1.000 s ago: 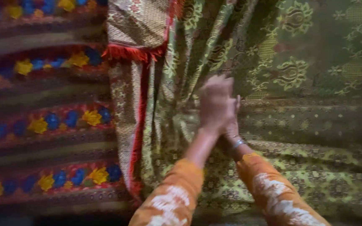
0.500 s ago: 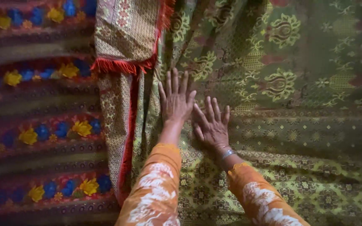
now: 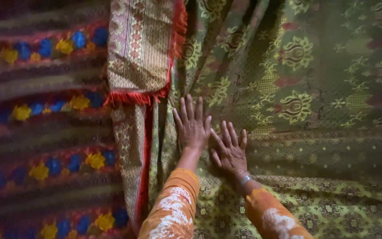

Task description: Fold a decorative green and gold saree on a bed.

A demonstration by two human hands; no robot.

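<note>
**Both palms flat on the green brocade**

I have my left hand (image 3: 192, 127) and right hand (image 3: 230, 150) released, fingers spread, palms pressed flat on the green patterned cloth (image 3: 315, 110); neither grasps anything. The two hands lie just beside each other, the left a little farther forward, the right thumb nearly touching the left wrist. On my right wrist I see a thin silver bracelet (image 3: 245, 179), and both arms wear orange sleeves with white floral print (image 3: 173, 210).

The cloth beneath my hands is spread out, filling the middle and right of the view, with gold medallion motifs and a banded border running across under my forearms. Left of my left hand it gathers into long folds. Just beyond those folds lies a folded beige woven mat with red fringe (image 3: 140, 53). Farther left lies a striped rug with blue and yellow flowers (image 3: 40, 132).
</note>
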